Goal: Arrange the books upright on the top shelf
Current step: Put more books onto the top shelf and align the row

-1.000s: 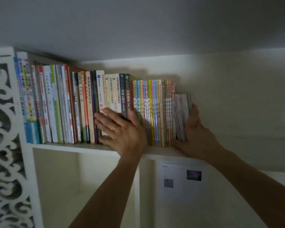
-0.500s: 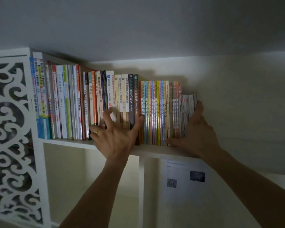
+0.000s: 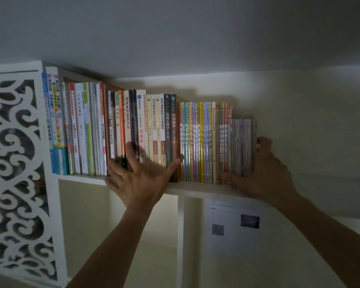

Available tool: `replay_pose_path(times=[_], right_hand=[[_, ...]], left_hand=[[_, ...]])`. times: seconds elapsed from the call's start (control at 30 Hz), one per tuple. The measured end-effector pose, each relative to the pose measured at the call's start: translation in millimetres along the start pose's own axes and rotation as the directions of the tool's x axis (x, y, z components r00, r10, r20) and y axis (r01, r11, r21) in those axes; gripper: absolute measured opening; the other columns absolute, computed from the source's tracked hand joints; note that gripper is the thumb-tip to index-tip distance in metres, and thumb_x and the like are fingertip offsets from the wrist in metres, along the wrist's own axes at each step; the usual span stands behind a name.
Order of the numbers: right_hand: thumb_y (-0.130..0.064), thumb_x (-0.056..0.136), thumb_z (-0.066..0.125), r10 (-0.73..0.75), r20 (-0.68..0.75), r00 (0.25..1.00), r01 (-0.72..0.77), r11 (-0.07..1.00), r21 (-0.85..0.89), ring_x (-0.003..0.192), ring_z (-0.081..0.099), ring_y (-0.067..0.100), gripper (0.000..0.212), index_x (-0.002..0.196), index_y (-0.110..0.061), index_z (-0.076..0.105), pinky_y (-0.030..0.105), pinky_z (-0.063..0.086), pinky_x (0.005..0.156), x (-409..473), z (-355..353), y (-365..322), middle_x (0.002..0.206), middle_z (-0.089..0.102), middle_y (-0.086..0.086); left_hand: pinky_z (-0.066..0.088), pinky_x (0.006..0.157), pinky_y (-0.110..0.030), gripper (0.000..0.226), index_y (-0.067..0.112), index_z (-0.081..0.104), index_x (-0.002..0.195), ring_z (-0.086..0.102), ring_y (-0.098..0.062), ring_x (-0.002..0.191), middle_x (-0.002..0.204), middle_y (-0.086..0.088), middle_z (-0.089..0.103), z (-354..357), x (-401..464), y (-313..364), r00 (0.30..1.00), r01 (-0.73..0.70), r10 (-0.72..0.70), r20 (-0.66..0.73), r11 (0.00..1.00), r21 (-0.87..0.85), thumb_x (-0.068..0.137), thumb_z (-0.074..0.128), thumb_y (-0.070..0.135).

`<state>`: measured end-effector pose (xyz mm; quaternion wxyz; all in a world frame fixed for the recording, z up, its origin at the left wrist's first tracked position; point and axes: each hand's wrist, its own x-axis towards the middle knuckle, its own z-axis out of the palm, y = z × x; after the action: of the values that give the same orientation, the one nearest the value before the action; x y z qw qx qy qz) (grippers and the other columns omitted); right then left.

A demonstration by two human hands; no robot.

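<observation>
Your left hand (image 3: 140,181) is spread wide and flat against the spines in the middle of the books (image 3: 146,134); the fingers are straight and apart, the thumb reaches to the dark spine on the right, and it holds nothing. A ring (image 3: 123,174) is on one finger. Your right hand (image 3: 267,173) presses with its palm on the right end of the row, against the small thin books (image 3: 242,146); the fingers go behind them and the thumb lies low along the shelf (image 3: 197,189), so it clasps this pack. The books stand upright in one tight row on the top shelf, from the white carved panel (image 3: 15,163) at the left. Under the shelf, a paper (image 3: 233,225) with a QR code is on the wall.
</observation>
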<state>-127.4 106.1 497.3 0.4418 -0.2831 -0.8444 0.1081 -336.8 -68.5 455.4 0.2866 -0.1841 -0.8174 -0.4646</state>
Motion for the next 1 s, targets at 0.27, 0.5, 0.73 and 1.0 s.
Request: replay_pose_path(times=[0.27,0.5,0.73,1.0], right_hand=[[-0.087,0.057,0.069,-0.061,0.124,0.99,0.07,0.994,-0.078,0.107,0.068,0.025,0.129,0.151,-0.039,-0.005,0.048,0.057,0.092,10,-7,1,0.132,0.062,-0.002],[-0.065,0.05,0.092,-0.037,0.201,0.979,0.017,0.995,0.102,0.115,0.066,0.022,0.157,0.153,-0.041,-0.025,0.043,0.052,0.104,7,-12,7,0.138,0.06,-0.005],[-0.042,0.067,0.088,-0.121,0.224,0.967,0.115,0.993,0.038,0.082,0.068,0.006,0.132,0.154,-0.04,-0.012,0.029,0.055,0.084,14,-12,5,0.1,0.067,-0.013],[-0.059,0.057,0.091,-0.152,0.243,0.958,0.131,0.986,0.102,0.097,0.065,0.005,0.136,0.155,-0.037,-0.001,0.032,0.053,0.093,13,-16,15,0.121,0.063,-0.01]], left_hand=[[0.013,0.118,-0.072,0.136,0.028,-0.019,0.16,0.012,-0.054,0.151,0.165,-0.033,0.007,13,-1,-1,0.999,-0.04,0.041,-0.022,0.997,0.065,0.062,0.032,0.107],[0.02,0.118,-0.069,0.13,0.023,0.005,0.161,0.019,-0.049,0.15,0.161,-0.031,0.02,15,-18,2,0.998,0.024,-0.024,-0.057,1.0,0.014,0.065,0.037,0.104],[0.045,0.097,-0.065,0.121,0.011,0.038,0.136,0.055,-0.054,0.117,0.123,-0.037,0.055,1,-12,12,0.988,-0.014,0.024,-0.153,0.998,0.066,0.059,0.047,0.104],[0.042,0.107,-0.054,0.131,0.0,0.033,0.144,0.059,-0.041,0.122,0.134,-0.025,0.056,15,-29,42,0.989,-0.026,0.015,-0.15,0.997,-0.075,0.064,0.044,0.103]])
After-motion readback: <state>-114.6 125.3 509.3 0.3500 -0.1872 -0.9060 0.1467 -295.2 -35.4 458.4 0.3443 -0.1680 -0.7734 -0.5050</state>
